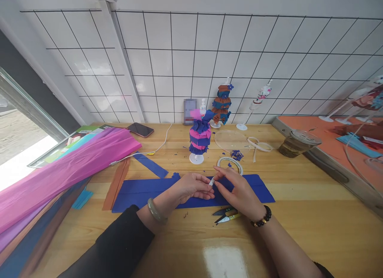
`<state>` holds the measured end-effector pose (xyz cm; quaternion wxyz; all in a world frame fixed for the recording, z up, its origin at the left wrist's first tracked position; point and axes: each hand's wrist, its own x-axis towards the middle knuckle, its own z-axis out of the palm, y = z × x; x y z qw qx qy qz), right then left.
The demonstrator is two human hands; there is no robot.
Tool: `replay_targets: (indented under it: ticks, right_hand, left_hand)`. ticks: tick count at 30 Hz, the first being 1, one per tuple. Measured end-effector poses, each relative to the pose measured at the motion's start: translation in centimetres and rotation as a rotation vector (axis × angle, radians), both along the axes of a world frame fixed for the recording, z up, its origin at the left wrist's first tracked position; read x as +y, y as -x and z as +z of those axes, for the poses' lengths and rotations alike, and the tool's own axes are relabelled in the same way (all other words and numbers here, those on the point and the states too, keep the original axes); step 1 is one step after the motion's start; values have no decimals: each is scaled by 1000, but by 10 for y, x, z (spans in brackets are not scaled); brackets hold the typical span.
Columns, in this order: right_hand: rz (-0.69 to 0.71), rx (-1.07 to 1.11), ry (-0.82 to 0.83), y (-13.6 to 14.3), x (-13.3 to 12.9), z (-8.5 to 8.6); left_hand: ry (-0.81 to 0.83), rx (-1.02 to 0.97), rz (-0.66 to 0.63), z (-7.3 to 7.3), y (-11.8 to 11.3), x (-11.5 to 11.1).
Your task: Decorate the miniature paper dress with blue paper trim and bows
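My left hand (193, 186) and my right hand (239, 190) meet over a long strip of dark blue crepe paper (137, 193). Between their fingertips is a small white piece (212, 181), pinched from both sides; it looks like a bit of tape, though its kind is not certain. Just below the right hand lie thread snips (226, 216) with their blades pointing left. Beyond the fingers a roll of white tape (223, 161) rests flat. A small doll-like stand dressed in pink and blue crepe paper (200, 137) stands upright behind the hands.
Pink crepe paper (89, 158) is heaped at the left, beside a phone (140, 129). Another phone (190, 110) leans on the tiled wall near a brown-and-blue dressed stand (222, 104). At right are a lidded cup (299, 143) and an orange surface (317, 128).
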<state>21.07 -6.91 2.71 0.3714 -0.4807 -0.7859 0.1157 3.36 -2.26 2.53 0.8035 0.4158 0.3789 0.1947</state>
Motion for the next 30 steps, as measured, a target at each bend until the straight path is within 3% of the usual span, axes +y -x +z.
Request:
replay_targets:
  ticks: [7,18,24,27,30]
  right_hand:
    - [2,-71,-20,2,1,-2]
    - [-96,42,-21,-4,6,-8]
    - [-90,89,5,-2,6,-8]
    - [-71,91,22,0,5,-8]
    - [-53,68,38,3,5,-9]
  left_hand:
    - [-41,33,5,2,-3,-3]
    - [-139,150,10,7,-5,-2]
    - [-267,152,102,5,-6,0]
    - [-216,118,128,7,-7,0]
    - [-65,63,109,10,-8,1]
